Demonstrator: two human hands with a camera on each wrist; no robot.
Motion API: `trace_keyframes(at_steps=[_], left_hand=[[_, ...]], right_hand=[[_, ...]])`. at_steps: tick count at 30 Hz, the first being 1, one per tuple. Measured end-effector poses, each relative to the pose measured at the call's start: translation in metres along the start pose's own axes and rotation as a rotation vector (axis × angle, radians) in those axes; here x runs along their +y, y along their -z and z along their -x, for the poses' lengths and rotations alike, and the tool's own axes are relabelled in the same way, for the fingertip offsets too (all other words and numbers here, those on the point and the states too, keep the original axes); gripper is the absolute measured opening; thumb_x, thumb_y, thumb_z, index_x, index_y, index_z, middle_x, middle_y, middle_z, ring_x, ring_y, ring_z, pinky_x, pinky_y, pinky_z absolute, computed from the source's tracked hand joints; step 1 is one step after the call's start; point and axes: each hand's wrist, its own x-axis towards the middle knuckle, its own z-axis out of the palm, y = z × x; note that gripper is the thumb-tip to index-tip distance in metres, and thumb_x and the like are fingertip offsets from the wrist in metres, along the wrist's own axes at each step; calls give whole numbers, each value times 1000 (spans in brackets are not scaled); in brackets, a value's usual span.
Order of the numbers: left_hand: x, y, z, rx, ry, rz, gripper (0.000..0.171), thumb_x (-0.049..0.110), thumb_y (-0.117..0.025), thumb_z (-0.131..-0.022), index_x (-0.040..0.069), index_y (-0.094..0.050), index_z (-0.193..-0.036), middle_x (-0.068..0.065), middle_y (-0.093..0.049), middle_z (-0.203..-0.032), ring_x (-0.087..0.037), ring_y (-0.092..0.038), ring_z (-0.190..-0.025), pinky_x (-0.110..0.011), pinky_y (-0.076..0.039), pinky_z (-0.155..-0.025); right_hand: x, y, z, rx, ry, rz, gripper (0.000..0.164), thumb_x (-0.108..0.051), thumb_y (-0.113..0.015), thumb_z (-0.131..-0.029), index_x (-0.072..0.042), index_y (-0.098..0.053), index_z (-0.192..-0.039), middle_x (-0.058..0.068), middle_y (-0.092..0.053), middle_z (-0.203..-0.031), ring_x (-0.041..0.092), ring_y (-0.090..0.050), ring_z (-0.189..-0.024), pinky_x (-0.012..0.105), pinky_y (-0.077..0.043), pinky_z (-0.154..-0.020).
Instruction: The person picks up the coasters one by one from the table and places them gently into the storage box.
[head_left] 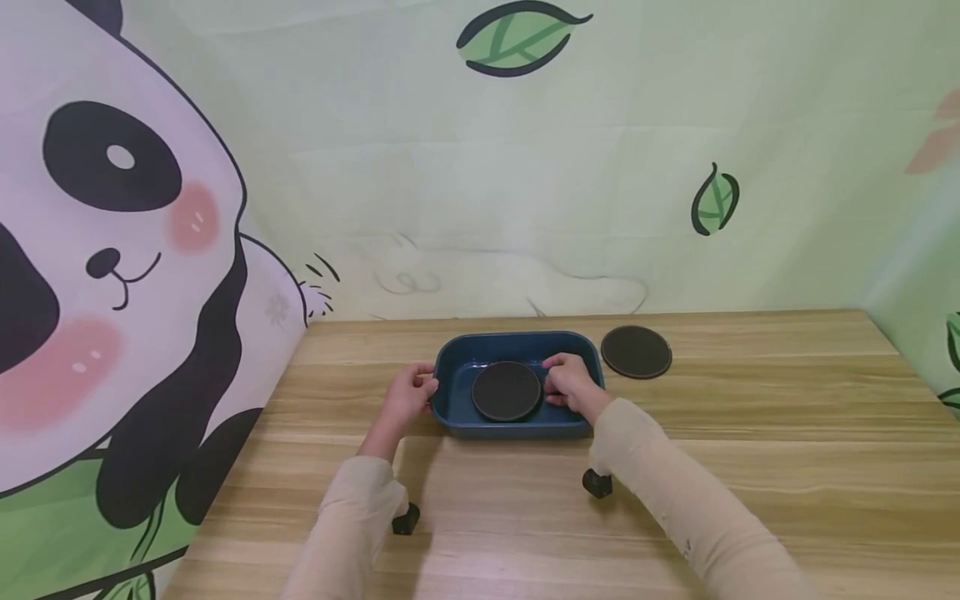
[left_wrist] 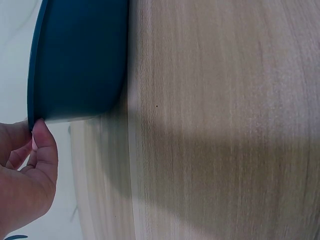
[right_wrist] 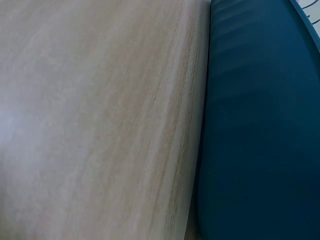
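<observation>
A dark blue rectangular basin point(head_left: 487, 431) with rounded corners stands on the wooden table. Inside it is a round black disc point(head_left: 506, 391), flat side up. My left hand point(head_left: 408, 392) pinches the basin's left rim; in the left wrist view the thumb point(left_wrist: 45, 142) presses the rim from outside. My right hand point(head_left: 572, 383) reaches over the right wall into the basin, fingers bent, fingertips right at the disc's right edge. Whether it grips the disc I cannot tell. Only the basin's outer side point(right_wrist: 260, 130) fills the right wrist view; the right hand is out of sight there.
A second flat black disc point(head_left: 636, 352) lies on the table just right of the basin. The table point(head_left: 787, 400) has a wood-grain top and ends at a cloth backdrop point(head_left: 585, 192) printed with a panda and leaves. Both wrists carry small black devices point(head_left: 597, 482).
</observation>
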Motion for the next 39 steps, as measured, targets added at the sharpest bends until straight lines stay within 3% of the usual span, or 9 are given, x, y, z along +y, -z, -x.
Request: trace_keyframes(at_steps=[3,9,17,20,24,30,37,39], left_hand=[[0,0,0,-2,-1,-2,30,7,-50,-89,0,-50,-118,-21,-54,-102,-22,-53,-78,-28,-48,-59],[-1,0,-2,-10,8,-4,31,7,-49,-89,0,-49,-119,-20,-54,-102,-19,-52,-76,-31,-48,-62],[0,2,-1,-8,18,-4,31,8,-49,-89,0,-49,-119,-18,-53,-99,-16,-50,-71,-31,-48,-61],[1,2,-1,-11,11,-4,31,7,-49,-89,0,-49,-119,-19,-53,-99,-16,-50,-70,-30,-47,-60],[1,2,-1,-11,6,-10,30,7,-49,-89,0,-49,-119,-19,-53,-98,-15,-50,-69,-30,-48,-60],[1,2,-1,-8,-1,-21,30,6,-49,-89,-1,-49,-118,-19,-54,-97,-15,-50,-68,-33,-48,-61],[1,1,-1,-12,-16,-28,31,6,-49,-89,-2,-49,-118,-21,-54,-99,-16,-51,-69,-32,-48,-60],[2,0,0,-11,-22,-27,30,6,-49,-89,-2,-49,-118,-21,-55,-99,-16,-51,-69,-32,-48,-59]], right_hand=[[0,1,1,-6,6,6,46,18,-41,-68,0,-48,-110,9,-40,-82,14,-43,-46,21,-44,-43],[-6,1,8,-47,32,58,46,15,-42,-69,-2,-49,-111,7,-42,-76,14,-44,-50,22,-45,-46],[-20,10,19,-132,129,169,42,11,-44,-73,1,-47,-114,5,-46,-76,13,-46,-60,24,-48,-51],[-29,19,25,-180,166,213,40,9,-45,-77,3,-44,-117,5,-48,-78,15,-48,-69,28,-50,-58],[-41,33,30,-212,206,279,38,6,-46,-81,3,-42,-118,9,-50,-93,19,-49,-82,35,-49,-70],[-54,52,33,-172,270,330,33,1,-45,-84,2,-44,-118,17,-49,-106,28,-49,-95,42,-46,-81],[-45,82,18,-81,373,423,32,-2,-44,-84,4,-46,-116,24,-50,-114,30,-49,-95,32,-46,-65],[-39,91,12,-49,407,450,31,-2,-44,-84,6,-47,-114,25,-50,-113,32,-50,-97,33,-46,-70]])
